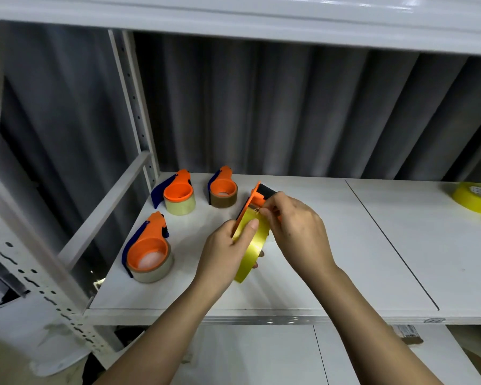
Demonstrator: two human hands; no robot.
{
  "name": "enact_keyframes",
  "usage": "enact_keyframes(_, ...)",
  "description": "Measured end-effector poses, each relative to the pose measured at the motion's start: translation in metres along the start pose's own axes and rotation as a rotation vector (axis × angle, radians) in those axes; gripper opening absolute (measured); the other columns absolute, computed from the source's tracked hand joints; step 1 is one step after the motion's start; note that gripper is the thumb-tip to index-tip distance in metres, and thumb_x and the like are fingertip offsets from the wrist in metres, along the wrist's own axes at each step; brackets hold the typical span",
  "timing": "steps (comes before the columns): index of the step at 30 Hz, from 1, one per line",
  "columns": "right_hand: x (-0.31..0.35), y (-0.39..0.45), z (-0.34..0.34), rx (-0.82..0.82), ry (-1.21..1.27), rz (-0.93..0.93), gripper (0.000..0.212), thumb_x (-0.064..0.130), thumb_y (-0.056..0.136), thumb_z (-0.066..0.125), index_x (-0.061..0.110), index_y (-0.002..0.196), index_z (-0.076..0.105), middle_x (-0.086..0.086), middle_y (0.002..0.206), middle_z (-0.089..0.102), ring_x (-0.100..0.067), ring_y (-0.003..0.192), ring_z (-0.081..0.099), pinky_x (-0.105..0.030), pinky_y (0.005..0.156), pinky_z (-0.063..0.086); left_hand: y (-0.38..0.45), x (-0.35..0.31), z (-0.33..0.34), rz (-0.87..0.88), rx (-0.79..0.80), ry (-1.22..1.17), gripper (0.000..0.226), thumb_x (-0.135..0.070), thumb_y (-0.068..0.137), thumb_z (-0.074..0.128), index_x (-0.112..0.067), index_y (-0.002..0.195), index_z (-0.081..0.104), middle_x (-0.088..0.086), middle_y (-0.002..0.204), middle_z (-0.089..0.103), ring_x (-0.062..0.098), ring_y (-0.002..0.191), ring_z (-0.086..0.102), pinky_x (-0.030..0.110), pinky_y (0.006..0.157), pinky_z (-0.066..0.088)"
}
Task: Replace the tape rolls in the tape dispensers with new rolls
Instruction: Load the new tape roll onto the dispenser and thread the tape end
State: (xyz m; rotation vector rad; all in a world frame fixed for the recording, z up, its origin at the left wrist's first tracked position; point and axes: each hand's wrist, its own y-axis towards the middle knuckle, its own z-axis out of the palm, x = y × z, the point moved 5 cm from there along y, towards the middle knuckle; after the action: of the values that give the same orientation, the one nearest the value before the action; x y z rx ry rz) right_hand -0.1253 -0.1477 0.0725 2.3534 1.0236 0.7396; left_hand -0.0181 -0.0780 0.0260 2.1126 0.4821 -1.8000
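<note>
Four dispensers [178, 194]; seemingly five tape rolls [475, 200].

This is looking like a storeroom or packing area. A pale metal shelving rack [139, 112] with punched uprights is filling the frame, its white shelf board [331, 259] running across the middle and another shelf [233, 15] sitting overhead. Corrugated grey sheet walling [303, 112] is standing behind. Orange tape dispensers [178, 191] are sitting at centre left, and a yellow tape roll [475, 200] is lying at the right edge.
</note>
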Motion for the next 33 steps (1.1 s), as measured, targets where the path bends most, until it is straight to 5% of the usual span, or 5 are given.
enact_keyframes(10,-0.018,0.015,-0.005,0.168,0.063,0.109,0.018,0.035,0.099,0.044,0.017,0.096,0.05,0.002,0.083,0.069,-0.026,0.077,0.063,-0.038,0.069,0.051,-0.003,-0.003,-0.002,0.017,0.134,-0.009,0.025,-0.027,0.097,0.048,-0.007,0.1,0.062,0.003,0.075,0.073,0.019,0.06,0.068,0.026,0.06,0.054)
enact_keyframes(13,-0.016,0.018,-0.013,0.079,-0.103,0.066,0.022,0.038,0.098,0.046,0.018,0.098,0.055,-0.002,0.082,0.065,-0.025,0.077,0.058,-0.035,0.063,0.046,-0.003,-0.011,0.0,0.007,0.182,-0.058,0.022,-0.025,0.099,0.046,-0.009,0.099,0.061,0.001,0.074,0.074,0.017,0.062,0.069,0.023,0.058,0.052)
enact_keyframes(17,-0.01,0.018,-0.021,0.017,0.004,-0.089,0.011,0.032,0.091,0.06,0.021,0.092,0.06,0.005,0.081,0.063,-0.017,0.08,0.056,-0.032,0.062,0.044,-0.002,-0.012,-0.002,-0.07,0.212,-0.158,0.025,-0.02,0.1,0.044,-0.002,0.093,0.061,0.003,0.067,0.072,0.018,0.058,0.068,0.026,0.057,0.055)
enact_keyframes(23,-0.02,0.025,-0.007,0.342,0.318,-0.149,0.012,0.015,0.093,0.056,0.026,0.092,0.055,0.02,0.092,0.057,-0.007,0.092,0.05,-0.028,0.076,0.045,-0.002,-0.003,-0.004,-0.146,0.181,-0.137,0.026,-0.02,0.098,0.047,-0.005,0.081,0.06,0.011,0.059,0.068,0.02,0.049,0.063,0.027,0.053,0.052)
enact_keyframes(33,-0.02,0.032,-0.004,0.509,0.392,-0.062,0.021,0.013,0.096,0.054,0.027,0.096,0.07,0.02,0.094,0.062,-0.001,0.098,0.05,-0.011,0.08,0.042,-0.004,-0.006,-0.006,-0.156,0.178,-0.135,0.025,-0.02,0.098,0.047,-0.005,0.082,0.059,0.01,0.058,0.067,0.018,0.048,0.063,0.026,0.051,0.052)
